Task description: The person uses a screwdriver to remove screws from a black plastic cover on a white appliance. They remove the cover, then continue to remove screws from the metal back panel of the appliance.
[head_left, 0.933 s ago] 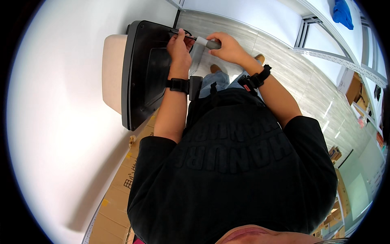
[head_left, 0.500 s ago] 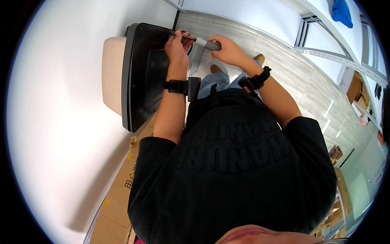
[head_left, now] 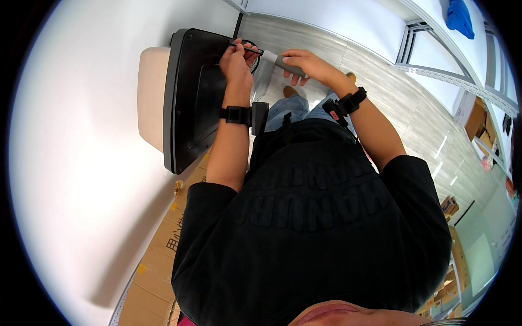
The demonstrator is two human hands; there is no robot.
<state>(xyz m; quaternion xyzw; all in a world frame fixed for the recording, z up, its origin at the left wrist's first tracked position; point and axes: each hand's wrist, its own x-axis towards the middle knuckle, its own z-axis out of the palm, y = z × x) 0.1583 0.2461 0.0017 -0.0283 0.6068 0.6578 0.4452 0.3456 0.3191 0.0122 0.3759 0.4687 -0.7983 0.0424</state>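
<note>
A screwdriver with a grey handle (head_left: 293,69), a pale collar and a thin dark shaft lies nearly level across the top of the view. My left hand (head_left: 237,62) is closed, its fingertips pinching the shaft close to the tip. Around the handle, my right hand (head_left: 312,66) has a loose grip, with several fingers showing beneath it. The tip meets the upper right corner of a black panel (head_left: 187,103) standing on edge, though my left fingers partly hide that contact. Behind the panel is a beige rounded pad (head_left: 152,100). Each wrist wears a black strapped device.
A white wall (head_left: 81,136) rises at the left. Flattened cardboard (head_left: 152,261) lies below the panel. A round dark part (head_left: 253,54) shows behind my left hand. White metal shelving (head_left: 435,54) with a blue cloth (head_left: 459,19) runs along the upper right.
My right hand has shifted slightly right and its fingers have spread along the screwdriver handle, whose end has tilted a little lower. My left hand keeps its pinch on the shaft.
</note>
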